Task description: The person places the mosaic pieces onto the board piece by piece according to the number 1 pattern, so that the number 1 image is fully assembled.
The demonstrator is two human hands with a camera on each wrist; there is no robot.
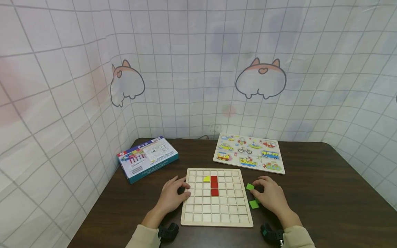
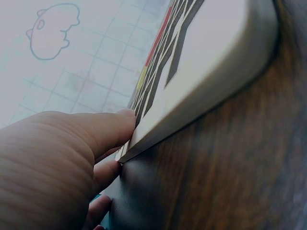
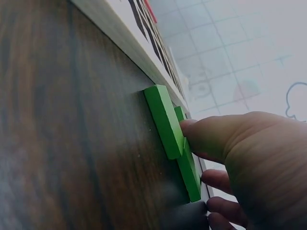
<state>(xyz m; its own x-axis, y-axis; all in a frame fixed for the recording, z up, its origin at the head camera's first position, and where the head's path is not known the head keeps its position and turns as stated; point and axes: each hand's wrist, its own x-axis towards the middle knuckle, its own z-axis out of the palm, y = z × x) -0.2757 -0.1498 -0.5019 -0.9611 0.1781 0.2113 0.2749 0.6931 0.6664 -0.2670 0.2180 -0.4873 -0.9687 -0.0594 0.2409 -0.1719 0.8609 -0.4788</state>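
Observation:
A pale wooden grid board (image 1: 217, 218) lies flat on the table, holding a yellow piece (image 1: 206, 178) beside a column of red square tiles (image 1: 214, 185). My left hand (image 1: 170, 194) holds the board's left edge; in the left wrist view its thumb (image 2: 112, 127) rests on the rim. Right of the board, my right hand (image 1: 271, 194) pinches a green tile (image 1: 249, 186) between thumb and index finger. Another green tile (image 1: 254, 204) lies nearer me, and a further green one is partly hidden under the hand. In the right wrist view, green tiles (image 3: 163, 122) lie close to the board's side.
A colourful box (image 1: 149, 158) lies at the back left of the dark table (image 1: 322, 193). Behind the grid board is a vehicle picture board (image 1: 249, 153). Gridded cloth (image 1: 192, 69) hangs around the back and sides.

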